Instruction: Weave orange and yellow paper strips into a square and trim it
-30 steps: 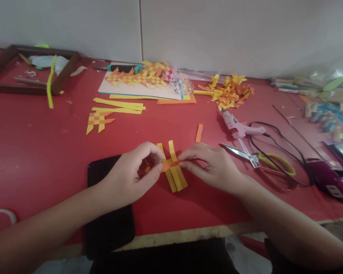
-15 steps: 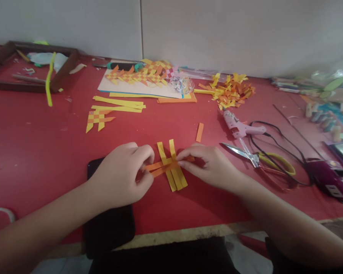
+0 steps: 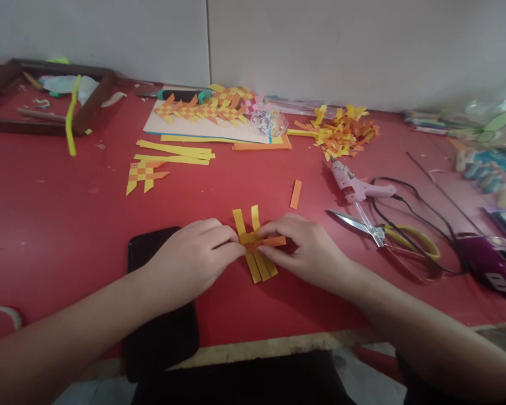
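Fingers of left hand [image 3: 206, 253] and right hand [image 3: 301, 242] pinch the paper weave [image 3: 260, 266] at nine and three o'clock; likely light, creasable, best gripped by edges.

- The left hand [image 3: 198, 259] is worn bare, its back smooth and rounded, with fine detail of the nails lost to blur.
- The right hand [image 3: 307, 247] is likewise uncovered, with slim fingers.
- The left forearm [image 3: 88, 320] is left bare as far as it is shown, and is cut off by the picture's edge.
- The right forearm [image 3: 417, 320] is bare too, broadening towards the elbow.
- Black cloth [image 3: 421, 382], apparently a sleeve, is seen by the right elbow.
- Black clothing [image 3: 240, 385] is worn over the lap; its cut cannot be told.
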Tool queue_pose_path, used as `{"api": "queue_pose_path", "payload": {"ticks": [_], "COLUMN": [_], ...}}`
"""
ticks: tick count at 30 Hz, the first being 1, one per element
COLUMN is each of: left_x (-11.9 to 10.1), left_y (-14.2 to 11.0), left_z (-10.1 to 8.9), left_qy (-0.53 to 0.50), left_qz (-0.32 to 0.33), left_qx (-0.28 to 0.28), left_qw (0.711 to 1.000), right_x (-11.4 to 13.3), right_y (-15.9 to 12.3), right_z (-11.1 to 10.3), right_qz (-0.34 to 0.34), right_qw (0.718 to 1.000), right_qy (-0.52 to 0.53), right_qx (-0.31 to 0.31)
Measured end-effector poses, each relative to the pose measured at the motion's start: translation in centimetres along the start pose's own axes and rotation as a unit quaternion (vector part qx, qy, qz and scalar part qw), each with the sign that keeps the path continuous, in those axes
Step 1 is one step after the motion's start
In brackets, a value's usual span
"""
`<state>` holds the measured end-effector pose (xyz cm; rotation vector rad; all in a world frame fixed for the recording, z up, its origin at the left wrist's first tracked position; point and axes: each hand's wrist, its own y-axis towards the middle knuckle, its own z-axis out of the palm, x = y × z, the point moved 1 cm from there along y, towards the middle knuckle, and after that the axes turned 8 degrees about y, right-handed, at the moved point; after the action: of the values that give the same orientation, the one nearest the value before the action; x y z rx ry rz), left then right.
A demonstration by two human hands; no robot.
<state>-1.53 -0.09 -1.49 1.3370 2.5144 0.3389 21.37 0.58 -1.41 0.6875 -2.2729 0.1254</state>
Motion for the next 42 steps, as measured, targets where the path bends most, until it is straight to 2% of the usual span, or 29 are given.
{"api": "queue_pose_path", "payload": {"ticks": [13,18,22,27,30,34,42], "left_x": [-0.1,-0.4,-0.3,0.4,0.6,0.7,0.5], "left_y": [-0.1,-0.1,-0.1,0.2,0.3,0.4,0.4], "left_z": [0.3,0.3,0.3,-0.3,-0.6,-0.8,-0.7], "left_qy": [0.031,0.033,0.011,-0.111,-0.146,-0.135,-0.134], "left_qz": [0.0,-0.001,-0.013,-0.105,-0.141,-0.156,-0.146], "left_qx": [0.016,0.024,0.019,0.026,0.042,0.072,0.069], "left_qw": [0.999,0.999,1.0,0.988,0.978,0.976,0.978], "right_x": [-0.5,-0.4,-1.1,-1.8,-1.8,-1.3,-0.7], "right_y": [0.1,0.0,0.3,0.4,0.3,0.3,0.2], "right_z": [-0.8,-1.6,-1.7,-1.5,-1.3,-1.3,-1.5], "right_qz": [-0.095,-0.161,-0.166,-0.173,-0.187,-0.181,-0.192], "right_qw": [0.99,0.985,0.985,0.982,0.979,0.979,0.97], "right_qy": [-0.092,-0.064,-0.04,-0.057,-0.077,-0.089,-0.132], "right_qx": [-0.057,-0.009,0.027,0.041,0.039,0.043,0.064]}}
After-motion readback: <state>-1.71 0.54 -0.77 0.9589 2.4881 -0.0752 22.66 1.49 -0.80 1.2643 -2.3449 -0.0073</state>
